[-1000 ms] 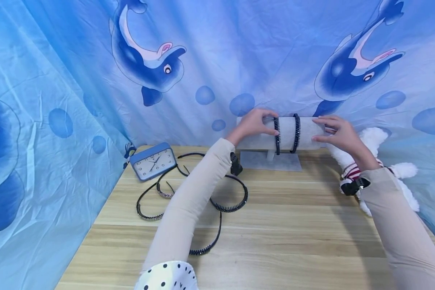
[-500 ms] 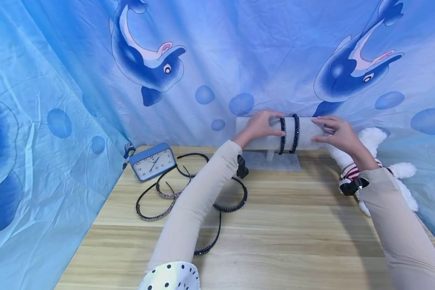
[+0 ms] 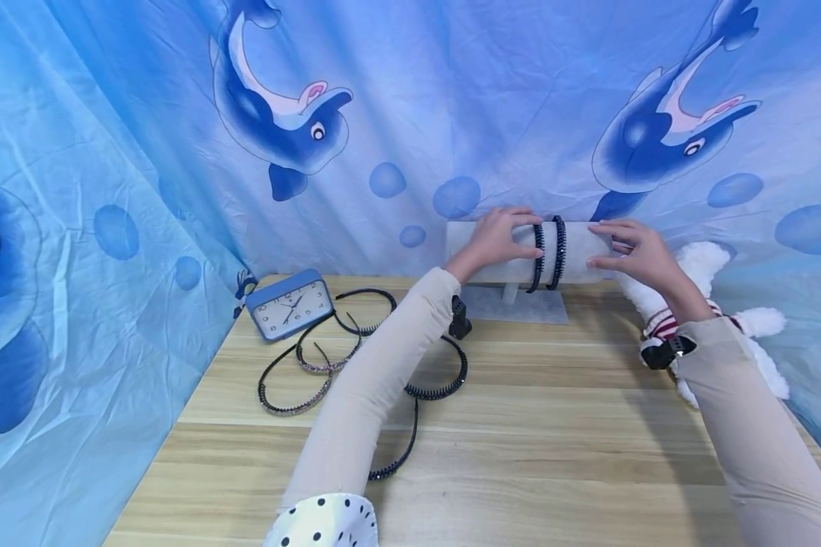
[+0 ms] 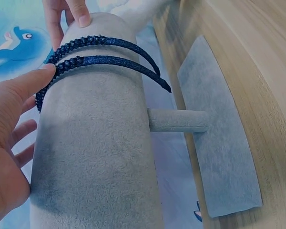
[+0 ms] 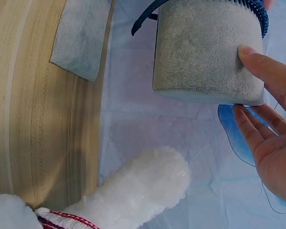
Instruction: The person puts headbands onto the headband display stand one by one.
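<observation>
A grey plush headband display stand (image 3: 581,262) with a horizontal roll stands at the back of the table. Two dark beaded headbands sit side by side around its roll: the left one (image 3: 538,262) and the right one (image 3: 559,251). My left hand (image 3: 496,239) pinches the left headband, its thumb on the beads in the left wrist view and its fingers partly hidden behind the roll. At the roll's right end, my right hand (image 3: 639,251) grips the stand. In the right wrist view the thumb presses its side and the fingertips touch the end's edge.
Several loose headbands (image 3: 445,393) lie on the wooden table (image 3: 520,456), partly under the left forearm. A blue clock (image 3: 290,306) stands at the back left. A white plush toy (image 3: 759,320) sits by the right forearm. Dolphin-print curtain (image 3: 397,91) hangs behind.
The left hand has slid the left headband rightward along the roll, closer to the right one. My right hand stays at the roll's end.
</observation>
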Demonstrator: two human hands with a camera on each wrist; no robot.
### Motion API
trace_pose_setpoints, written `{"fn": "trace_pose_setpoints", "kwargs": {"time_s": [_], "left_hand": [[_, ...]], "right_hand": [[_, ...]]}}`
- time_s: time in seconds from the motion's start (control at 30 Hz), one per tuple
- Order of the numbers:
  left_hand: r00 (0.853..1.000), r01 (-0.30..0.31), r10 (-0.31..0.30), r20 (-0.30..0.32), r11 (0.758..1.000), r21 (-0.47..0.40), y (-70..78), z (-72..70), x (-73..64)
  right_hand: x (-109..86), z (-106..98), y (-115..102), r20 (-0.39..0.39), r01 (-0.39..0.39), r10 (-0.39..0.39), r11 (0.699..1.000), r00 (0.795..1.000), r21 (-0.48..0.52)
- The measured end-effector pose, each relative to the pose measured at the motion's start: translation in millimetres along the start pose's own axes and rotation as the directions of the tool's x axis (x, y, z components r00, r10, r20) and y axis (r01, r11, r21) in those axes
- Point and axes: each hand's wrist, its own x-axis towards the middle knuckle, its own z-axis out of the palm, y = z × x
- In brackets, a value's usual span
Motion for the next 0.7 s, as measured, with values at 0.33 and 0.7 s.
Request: {"fn": "trace_pose_setpoints", "kwargs": {"time_s": [0.33,0.7], "left_hand": [[1.000,-0.030,0.031,-0.005,0.995,0.098,-7.4,-5.5,-14.8],[0.994,-0.109,0.111,-0.001,0.982,0.157,-31.6,-24.9,-62.5]], "right_hand": [[0.1,2.7,0.3,0.016,-0.002,0.002,1.000,1.000,0.006],[1.0,-0.6,-0.2,0.015,-0.019,0.019,1.000,1.000,-0.001]]}}
